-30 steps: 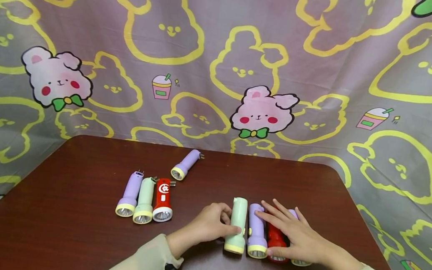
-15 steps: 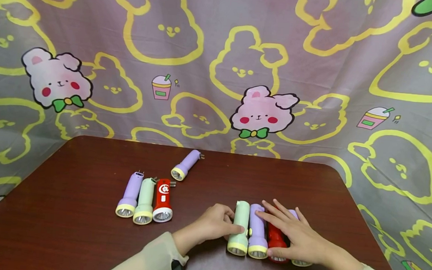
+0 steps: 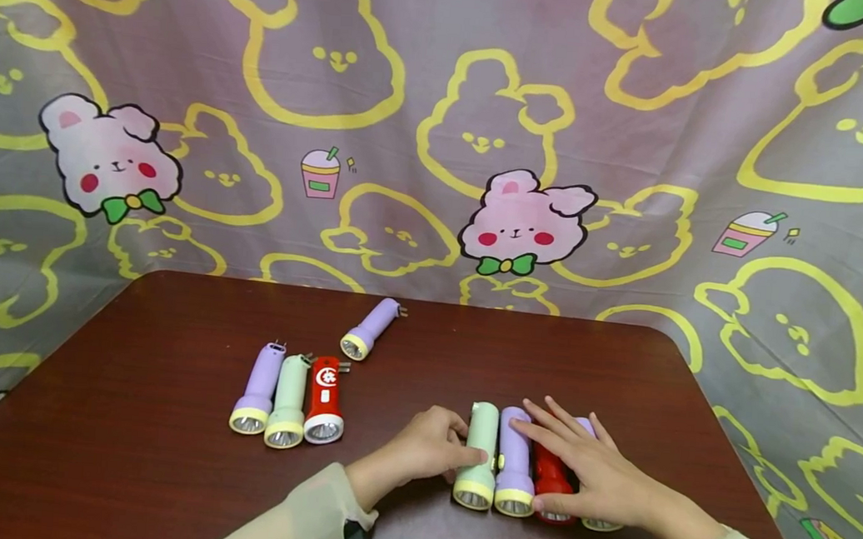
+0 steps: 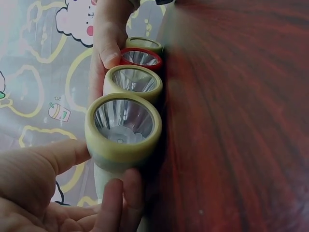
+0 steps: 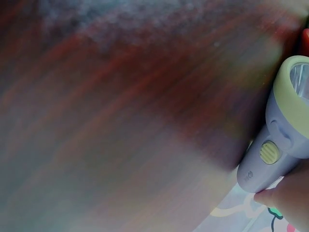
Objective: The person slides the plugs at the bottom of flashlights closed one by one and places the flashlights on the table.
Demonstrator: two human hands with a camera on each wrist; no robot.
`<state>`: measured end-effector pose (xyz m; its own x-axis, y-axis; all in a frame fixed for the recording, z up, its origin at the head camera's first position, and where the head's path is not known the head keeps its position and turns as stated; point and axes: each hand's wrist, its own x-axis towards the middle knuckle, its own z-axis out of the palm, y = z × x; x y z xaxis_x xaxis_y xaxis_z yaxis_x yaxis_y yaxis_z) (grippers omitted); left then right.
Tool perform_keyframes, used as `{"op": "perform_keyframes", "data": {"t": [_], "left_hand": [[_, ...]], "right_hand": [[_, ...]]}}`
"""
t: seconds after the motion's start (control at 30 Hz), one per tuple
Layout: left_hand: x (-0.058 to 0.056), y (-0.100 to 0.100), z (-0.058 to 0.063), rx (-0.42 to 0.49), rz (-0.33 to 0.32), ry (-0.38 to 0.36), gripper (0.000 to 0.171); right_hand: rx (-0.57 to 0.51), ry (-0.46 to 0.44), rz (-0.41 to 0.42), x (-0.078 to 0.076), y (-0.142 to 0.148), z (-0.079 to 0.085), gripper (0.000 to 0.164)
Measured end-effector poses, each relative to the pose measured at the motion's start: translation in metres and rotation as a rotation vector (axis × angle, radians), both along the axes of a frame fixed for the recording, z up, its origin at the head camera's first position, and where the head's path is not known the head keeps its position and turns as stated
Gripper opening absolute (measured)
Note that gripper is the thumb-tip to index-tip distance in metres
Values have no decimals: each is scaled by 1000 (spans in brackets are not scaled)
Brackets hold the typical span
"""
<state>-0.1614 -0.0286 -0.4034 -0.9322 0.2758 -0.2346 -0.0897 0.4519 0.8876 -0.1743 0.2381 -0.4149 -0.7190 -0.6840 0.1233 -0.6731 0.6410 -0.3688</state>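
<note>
Where left grip (image 3: 430,443) pinches, green flashlight (image 3: 482,432) lies beneath thumb (image 3: 471,456).

"What does the left hand (image 3: 430,441) pinch?"
"A pale green flashlight (image 3: 482,430) with a yellow rim, lying on its side, lens facing the near side."
"And beside it?"
"A lilac flashlight (image 3: 514,455), parallel, also yellow-rimmed, then a red flashlight (image 3: 554,478), partly covered by the right hand (image 3: 601,473)."
"The last?"
"A second lilac flashlight (image 5: 282,130), mostly hidden from the head view; the right wrist view shows its ridged yellow switch."
</note>
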Motion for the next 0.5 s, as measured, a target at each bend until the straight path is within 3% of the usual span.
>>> {"op": "perform_keyframes", "data": {"t": [0.5], "left_hand": [[3,-2,-3,24,-6,20,40]], "right_hand": [[-3,21,17,0,1,-1,86]]}}
